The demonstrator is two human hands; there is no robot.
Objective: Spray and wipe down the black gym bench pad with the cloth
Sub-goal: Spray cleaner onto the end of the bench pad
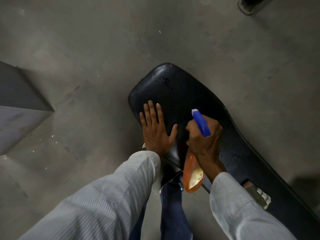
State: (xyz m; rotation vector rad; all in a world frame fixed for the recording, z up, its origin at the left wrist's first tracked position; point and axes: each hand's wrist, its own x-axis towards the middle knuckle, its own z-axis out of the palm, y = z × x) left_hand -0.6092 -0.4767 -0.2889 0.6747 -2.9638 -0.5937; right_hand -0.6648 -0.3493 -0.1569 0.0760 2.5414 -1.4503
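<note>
The black gym bench pad runs from the centre of the view down to the lower right, with small wet droplets near its far end. My left hand lies flat on the pad's near left edge, fingers straight and spread. My right hand grips the neck of a spray bottle filled with orange liquid; its blue trigger head with a white nozzle points toward the far end of the pad. No cloth shows in view.
Grey concrete floor surrounds the bench. A grey block or step sits at the left. A dark machine foot stands at the top right. Metal bench frame parts show under the pad at lower right.
</note>
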